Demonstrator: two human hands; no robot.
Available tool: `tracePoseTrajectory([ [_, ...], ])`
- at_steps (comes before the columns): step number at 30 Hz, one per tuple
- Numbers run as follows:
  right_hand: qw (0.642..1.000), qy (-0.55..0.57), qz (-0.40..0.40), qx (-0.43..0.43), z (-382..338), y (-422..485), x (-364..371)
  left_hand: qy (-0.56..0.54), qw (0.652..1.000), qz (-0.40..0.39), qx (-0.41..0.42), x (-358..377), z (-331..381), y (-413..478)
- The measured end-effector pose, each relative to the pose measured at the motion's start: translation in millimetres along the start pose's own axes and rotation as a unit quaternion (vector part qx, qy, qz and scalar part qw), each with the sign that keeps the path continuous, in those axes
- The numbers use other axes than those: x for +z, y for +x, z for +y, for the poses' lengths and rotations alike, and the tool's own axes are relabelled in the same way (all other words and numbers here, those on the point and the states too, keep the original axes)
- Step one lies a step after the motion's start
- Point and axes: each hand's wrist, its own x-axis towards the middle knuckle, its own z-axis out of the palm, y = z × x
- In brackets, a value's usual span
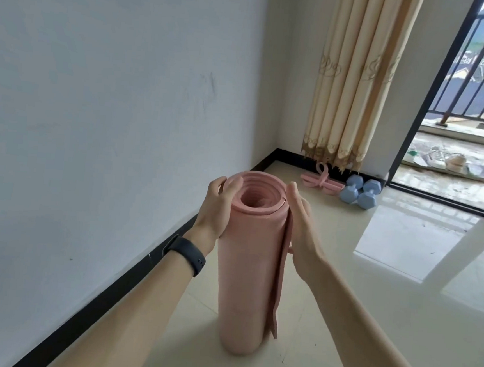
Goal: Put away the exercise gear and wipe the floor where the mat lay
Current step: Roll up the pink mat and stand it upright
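The left hand (215,209) grips the top of the pink rolled foam exercise mat (244,271). Its thumb is hooked over the rim and its fingers curl round the far side, where the roll hides most of them. The right hand (301,226) lies flat against the roll's right side, its straight fingers pressing on the loose outer flap and closing on nothing. A black wristband (185,255) circles the left wrist. The mat stands upright on its end in the centre of the frame, on the glossy cream tiled floor (384,313). It is near the white wall (97,83) that fills the left of the frame, which has a black skirting board (102,297) along its foot. Right of the mat's top and well beyond it, in the corner, lies a pink looped exercise band (322,182). Just beside it are two pale blue hexagonal dumbbells (350,193) touching one another. Both sit below the hem of a beige pleated curtain (358,76), which covers the band's far end, so its exact make is hard to tell. At the upper right a dark-framed doorway shows a balcony railing (475,116) and pale shoes (439,159), too small and blurred to make out further. Both forearms are cut off by the lower edge.
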Motion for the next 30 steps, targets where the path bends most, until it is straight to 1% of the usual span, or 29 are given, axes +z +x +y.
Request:
tracePoseTrajectory([
  [2, 0.998, -0.046, 0.019, 0.048, -12, 5, 5, 0.068, 0.998, 0.011, -0.004, 6, 0, -4],
  [4, 0.992, -0.099, 0.045, 0.070, -16, 9, 9, 0.098, 0.995, 0.021, 0.000, 8, 4, -9],
  [6, 0.985, -0.159, 0.054, 0.038, -17, 13, 13, 0.112, 0.993, 0.018, 0.009, 9, 13, -10],
  [9, 0.974, -0.213, 0.061, -0.051, -26, 13, 14, 0.129, 0.990, 0.031, 0.056, 9, 27, -11],
  [11, 0.963, -0.252, 0.064, -0.062, -30, 11, 9, 0.152, 0.987, 0.029, 0.052, 5, 32, -9],
  [12, 0.957, -0.279, 0.061, -0.047, -29, 10, 6, 0.177, 0.983, 0.024, 0.035, 2, 34, -7],
  [14, 0.946, -0.322, 0.032, 0.021, -26, 10, 4, 0.242, 0.970, 0.011, -0.006, -2, 33, 2],
  [16, 0.940, -0.330, 0.006, 0.088, -25, 12, 10, 0.314, 0.949, -0.001, -0.027, 4, 28, 9],
  [18, 0.941, -0.323, 0.002, 0.105, -25, 18, 18, 0.352, 0.936, -0.006, -0.025, 13, 24, 13],
  [21, 0.949, -0.294, 0.006, 0.110, -29, 28, 24, 0.359, 0.933, -0.018, -0.021, 15, 25, 25],
  [23, 0.947, -0.301, 0.001, 0.113, -32, 35, 25, 0.366, 0.930, -0.019, -0.015, 12, 31, 37],
  [25, 0.934, -0.344, -0.001, 0.095, -32, 44, 25, 0.377, 0.926, -0.012, 0.000, 10, 34, 49],
  [27, 0.918, -0.388, 0.005, 0.085, -29, 56, 23, 0.365, 0.931, -0.008, 0.005, 14, 29, 59],
  [30, 0.903, -0.420, 0.016, 0.083, -21, 77, 15, 0.354, 0.935, -0.025, 0.014, 23, 17, 75],
])
